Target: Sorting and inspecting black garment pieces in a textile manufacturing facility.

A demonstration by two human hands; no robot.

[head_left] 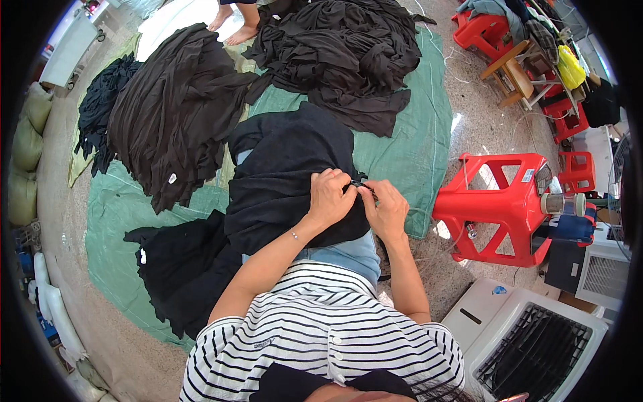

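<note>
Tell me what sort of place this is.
Probably a garment workshop: heaps of dark fabric lie on a green tarpaulin, black cloth lies across the person's lap, and a red plastic stool stands nearby.

The cloth piece [288, 181] is lying over the person's jeans [345, 256]. Before it, a cloth heap [335, 53] is resting on the tarpaulin [418, 154]. At right, a plastic stool [527, 218] is standing.

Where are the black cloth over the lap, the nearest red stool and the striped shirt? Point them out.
Black cloth [288, 167]: head view, its broad middle.
Red stool [499, 209]: head view, red plastic between the openings.
Striped shirt [318, 321]: head view, the chest.
</note>
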